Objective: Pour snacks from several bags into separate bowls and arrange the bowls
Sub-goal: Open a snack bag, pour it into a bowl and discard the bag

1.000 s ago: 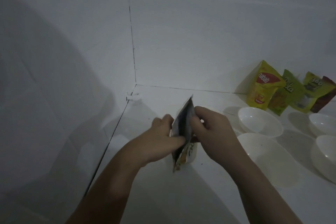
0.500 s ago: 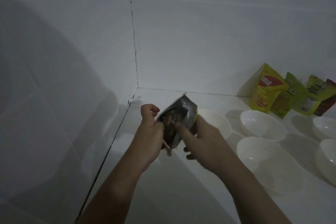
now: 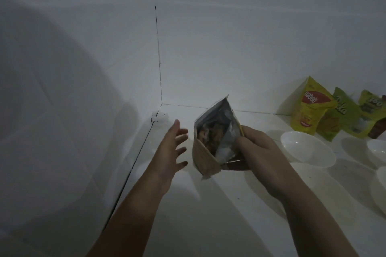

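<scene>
dim white tiled counter [image 3: 188, 225] set in a corner between two white tiled walls [image 3: 229, 48]. nearest, two bare forearms reach in from the lower edge. the right hand [image 3: 259, 152] grips the right side of an opened tan snack pouch with a silver foil lining [image 3: 213, 144], thumb curled over its edge; the pouch is held above the counter, mouth gaping toward the camera, brown snack pieces visible inside. the left hand [image 3: 173, 150] is just left of the pouch, apart from it, fingers spread and straight, holding nothing. to the right, a white round plastic bowl [image 3: 307, 150] rests on the counter, with parts of two more white bowls [image 3: 378, 150] cut by the right edge. farthest, leaning against the back wall: a yellow snack bag with a red oval label [image 3: 309, 110], a green snack bag [image 3: 338, 117], a yellow-green bag [image 3: 369, 110], and a dark bag, mostly out of frame.
</scene>
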Demonstrator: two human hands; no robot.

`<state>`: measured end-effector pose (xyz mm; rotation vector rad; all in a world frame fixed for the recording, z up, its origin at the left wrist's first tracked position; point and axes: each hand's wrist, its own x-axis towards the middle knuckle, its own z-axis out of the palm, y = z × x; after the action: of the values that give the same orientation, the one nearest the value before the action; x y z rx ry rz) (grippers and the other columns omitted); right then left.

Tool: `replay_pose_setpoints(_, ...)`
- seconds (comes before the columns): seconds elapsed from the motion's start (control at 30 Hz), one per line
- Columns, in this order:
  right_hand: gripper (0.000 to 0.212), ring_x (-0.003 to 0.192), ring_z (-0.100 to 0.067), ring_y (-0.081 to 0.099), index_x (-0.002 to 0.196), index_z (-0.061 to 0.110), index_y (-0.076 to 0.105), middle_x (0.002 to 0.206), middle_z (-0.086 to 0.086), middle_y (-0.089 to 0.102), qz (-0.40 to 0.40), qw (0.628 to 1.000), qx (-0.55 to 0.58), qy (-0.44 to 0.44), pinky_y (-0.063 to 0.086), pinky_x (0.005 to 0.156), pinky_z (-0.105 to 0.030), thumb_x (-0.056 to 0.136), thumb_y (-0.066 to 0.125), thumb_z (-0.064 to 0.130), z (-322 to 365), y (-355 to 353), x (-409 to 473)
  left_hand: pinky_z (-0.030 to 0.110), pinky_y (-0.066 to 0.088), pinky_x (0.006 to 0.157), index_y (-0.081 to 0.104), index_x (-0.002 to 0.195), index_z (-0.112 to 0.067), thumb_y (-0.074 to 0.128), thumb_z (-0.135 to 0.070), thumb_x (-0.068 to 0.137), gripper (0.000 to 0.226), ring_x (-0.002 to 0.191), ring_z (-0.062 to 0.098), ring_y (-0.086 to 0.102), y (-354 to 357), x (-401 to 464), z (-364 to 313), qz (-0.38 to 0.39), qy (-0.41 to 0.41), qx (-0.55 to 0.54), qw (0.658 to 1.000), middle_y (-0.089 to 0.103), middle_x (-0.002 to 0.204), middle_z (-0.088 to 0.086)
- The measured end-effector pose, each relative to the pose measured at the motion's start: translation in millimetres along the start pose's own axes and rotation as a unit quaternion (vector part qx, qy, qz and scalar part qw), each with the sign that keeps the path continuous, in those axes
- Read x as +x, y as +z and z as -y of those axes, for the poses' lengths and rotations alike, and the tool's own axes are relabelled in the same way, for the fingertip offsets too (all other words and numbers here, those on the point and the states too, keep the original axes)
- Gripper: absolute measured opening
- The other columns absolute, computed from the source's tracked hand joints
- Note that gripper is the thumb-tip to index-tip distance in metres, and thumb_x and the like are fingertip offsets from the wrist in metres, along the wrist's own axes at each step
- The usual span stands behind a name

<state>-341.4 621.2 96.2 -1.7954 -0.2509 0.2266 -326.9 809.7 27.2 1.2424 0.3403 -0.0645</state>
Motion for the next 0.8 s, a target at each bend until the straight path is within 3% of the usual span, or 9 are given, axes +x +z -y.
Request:
replay_pose_setpoints(0.07,0.025,0.069,-0.019,0.074,0.096,-0.007,0.063,0.081,-0.01,0.076,0.021,1.0,0.003,-0.015,0.06,0.062,-0.026,0.093,0.038,-0.001,5.1,-3.3,-3.4,0.051,0.043,0.104,0.056,0.13,-0.018,0.048,-0.053,0.095,0.049,0.124,0.031,0.051,-3.0,17.0,18.6,-0.03,-0.061,0.003,0.998,0.054,0.138,0.01)
replay_pose_setpoints(0.13,0.026,0.066,-0.014,0.073,0.091,-0.003,0.064,0.077,-0.005,0.076,0.031,0.999,0.008,-0.023,0.057,0.059,-0.021,0.094,0.038,0.0,8.4,-2.9,-6.7,0.047,0.053,0.09,0.059,0.129,-0.015,0.049,-0.046,0.096,0.047,0.12,0.034,0.056,-4.1,27.0,35.9,0.018,-0.113,-0.05,0.992,0.06,0.133,0.014)
replay_pose_setpoints(0.23,0.033,0.071,-0.015,0.074,0.09,0.005,0.068,0.081,-0.003,0.077,0.028,0.999,-0.026,-0.035,0.057,0.06,-0.021,0.104,0.04,0.017,7.1,-3.0,-5.8,0.046,0.055,0.085,0.064,0.123,-0.011,0.053,-0.036,0.096,0.039,0.119,0.037,0.057,0.2,34.7,43.0,0.034,-0.115,-0.061,0.991,0.063,0.126,0.018)
replay_pose_setpoints(0.33,0.048,0.061,-0.015,0.07,0.075,-0.001,0.065,0.068,-0.006,0.073,-0.029,0.99,-0.118,-0.065,0.057,0.053,-0.024,0.103,0.045,0.033,6.9,-9.8,3.2,0.044,0.054,0.077,0.067,0.108,-0.006,0.048,-0.021,0.1,0.026,0.117,0.036,0.057,5.7,46.6,35.9,0.013,-0.094,-0.074,0.993,0.064,0.121,0.022)
replay_pose_setpoints(0.43,0.057,0.055,-0.024,0.062,0.064,0.001,0.057,0.057,-0.009,0.063,-0.108,0.945,-0.285,-0.122,0.051,0.053,-0.038,0.102,0.042,0.041,4.2,-21.6,13.9,0.039,0.053,0.068,0.068,0.1,-0.008,0.044,-0.009,0.099,0.025,0.104,0.031,0.06,15.3,62.7,22.8,-0.006,-0.077,-0.109,0.991,0.067,0.107,0.018)
replay_pose_setpoints(0.5,0.059,0.057,-0.027,0.056,0.059,0.006,0.054,0.055,-0.007,0.057,-0.158,0.91,-0.36,-0.134,0.04,0.052,-0.036,0.101,0.039,0.045,2.2,-30.3,20.0,0.037,0.055,0.065,0.067,0.107,-0.006,0.041,-0.008,0.099,0.028,0.101,0.031,0.061,22.7,78.5,13.5,-0.022,-0.079,-0.155,0.985,0.067,0.109,0.019)
replay_pose_setpoints(0.63,0.056,0.059,-0.026,0.054,0.06,0.008,0.051,0.057,-0.004,0.055,-0.185,0.881,-0.412,-0.136,0.034,0.05,-0.033,0.1,0.039,0.045,-0.2,-48.9,35.5,0.041,0.052,0.08,0.056,0.13,-0.007,0.04,-0.018,0.103,0.034,0.113,0.035,0.058,38.7,112.2,-4.0,-0.027,-0.072,-0.19,0.979,0.054,0.137,0.022)
replay_pose_setpoints(0.73,0.05,0.062,-0.029,0.054,0.062,0.007,0.049,0.057,-0.004,0.05,-0.152,0.878,-0.44,-0.111,0.031,0.049,-0.031,0.098,0.043,0.042,-3.0,-57.0,52.5,0.044,0.042,0.1,0.045,0.142,-0.004,0.033,-0.021,0.105,0.042,0.132,0.036,0.045,51.7,128.1,-11.3,-0.043,-0.062,-0.181,0.981,0.049,0.141,0.018)
replay_pose_setpoints(0.8,0.048,0.065,-0.034,0.06,0.066,0.004,0.056,0.06,-0.011,0.057,-0.093,0.9,-0.419,-0.078,0.041,0.054,-0.033,0.095,0.046,0.041,-6.1,-58.9,64.6,0.046,0.041,0.106,0.049,0.138,-0.004,0.032,-0.022,0.104,0.042,0.122,0.035,0.051,58.8,136.4,-12.6,-0.057,-0.061,-0.183,0.98,0.054,0.136,0.018)
